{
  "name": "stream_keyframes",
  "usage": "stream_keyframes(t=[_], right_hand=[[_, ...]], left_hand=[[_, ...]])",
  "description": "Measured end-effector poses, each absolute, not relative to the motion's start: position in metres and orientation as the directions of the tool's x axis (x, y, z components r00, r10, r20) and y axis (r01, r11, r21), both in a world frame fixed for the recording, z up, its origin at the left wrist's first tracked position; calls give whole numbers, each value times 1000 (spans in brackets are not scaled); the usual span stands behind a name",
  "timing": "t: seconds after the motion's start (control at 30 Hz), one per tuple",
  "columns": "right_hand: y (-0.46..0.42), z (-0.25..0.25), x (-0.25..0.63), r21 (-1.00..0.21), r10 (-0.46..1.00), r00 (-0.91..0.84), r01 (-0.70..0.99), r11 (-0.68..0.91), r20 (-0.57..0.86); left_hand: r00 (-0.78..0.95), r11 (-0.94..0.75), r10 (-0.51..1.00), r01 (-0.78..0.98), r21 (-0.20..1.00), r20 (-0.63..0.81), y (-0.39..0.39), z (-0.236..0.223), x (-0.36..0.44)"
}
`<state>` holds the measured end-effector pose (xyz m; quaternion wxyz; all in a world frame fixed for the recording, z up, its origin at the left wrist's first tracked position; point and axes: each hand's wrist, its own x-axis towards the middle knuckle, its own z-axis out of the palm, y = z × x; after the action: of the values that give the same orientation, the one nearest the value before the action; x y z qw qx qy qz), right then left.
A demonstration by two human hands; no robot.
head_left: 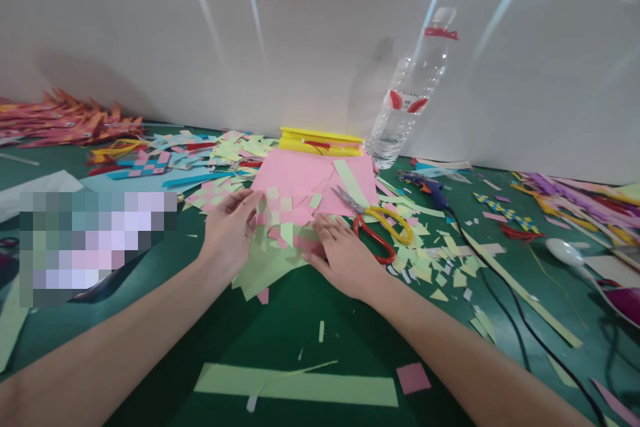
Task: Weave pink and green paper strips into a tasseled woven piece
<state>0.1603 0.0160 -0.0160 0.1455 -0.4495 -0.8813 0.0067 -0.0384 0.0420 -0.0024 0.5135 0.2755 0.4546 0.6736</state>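
A small checkered weave of pink and pale green paper strips (274,217) lies in front of me, partly over a pale green sheet (273,270). My left hand (230,230) pinches the left edge of this woven paper, its fingers curled and partly hidden. On the right edge my right hand (343,253) rests palm down with fingers stretched out. Just beyond sits a pink paper sheet (305,173) with loose pieces on it. Scissors with red and yellow handles (385,223) lie beside my right hand, blades slightly apart.
A clear plastic bottle (417,87) leans at the white wall. A blue glue gun (425,188) lies to the right, its black cord (505,280) running toward me. Paper scraps (450,263) cover much of the green table. A long green strip (300,383) lies nearest me.
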Motion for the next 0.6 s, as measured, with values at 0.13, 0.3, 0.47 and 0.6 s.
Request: stream_keyframes(t=[0.13,0.3,0.47,0.6], right_hand=[[12,-13,159,-65,700,-564,757,650,438],[11,-17,161,-29,715,-583,767,641,387],[12,-20,161,-58,766,-535,805,590,356],[11,-19,162,-77,769,-534,803,592,351]], left_hand=[[-324,-55,941,-437,898,-101,42,-2,-39],[-321,-64,943,-432,900,-87,42,-3,-38],[-319,-58,944,-430,901,-91,41,0,-38],[-334,-53,937,-414,909,-98,40,2,-36]])
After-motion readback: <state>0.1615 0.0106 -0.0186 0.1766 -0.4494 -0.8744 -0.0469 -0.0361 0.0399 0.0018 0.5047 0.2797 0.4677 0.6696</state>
